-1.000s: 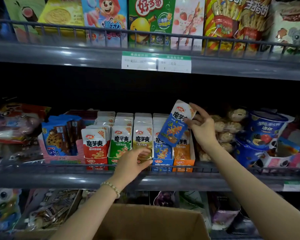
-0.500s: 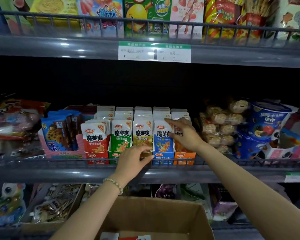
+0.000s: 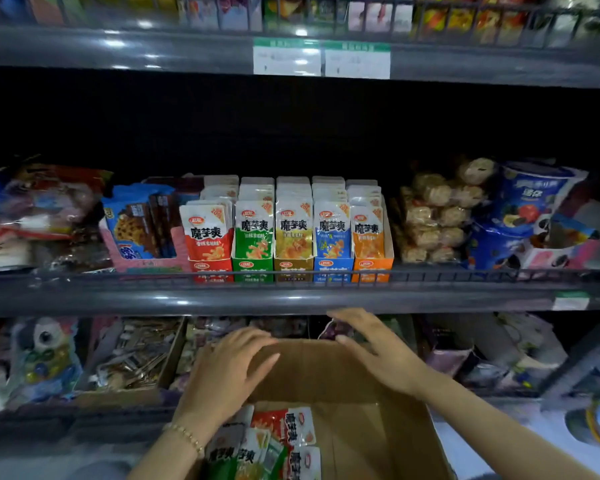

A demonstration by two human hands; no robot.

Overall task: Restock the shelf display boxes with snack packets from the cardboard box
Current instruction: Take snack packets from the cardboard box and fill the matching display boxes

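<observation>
Several display boxes stand side by side on the middle shelf: red [image 3: 211, 268], green [image 3: 252, 268], yellow [image 3: 293, 268], blue [image 3: 332, 266] and orange [image 3: 372, 266], each holding upright snack packets. Below them an open cardboard box [image 3: 354, 393] holds loose red and green snack packets [image 3: 278, 441] at its left side. My left hand [image 3: 229, 372] hovers over the box's left part, fingers spread, holding nothing. Above the box's far rim is my right hand [image 3: 378, 351], also empty with its fingers apart. Both hands are below the shelf rail.
The shelf's wire rail [image 3: 291, 277] runs in front of the display boxes. Cookie packs [image 3: 142, 226] sit to their left, bagged round snacks [image 3: 440, 216] and blue cups [image 3: 530, 216] to their right. The lower shelf holds mixed goods, among them a carton of small items [image 3: 136, 358].
The right hand put the blue packet into the blue display box, then let go. Both hands came down from the shelf to the cardboard box. The camera tilted downward.
</observation>
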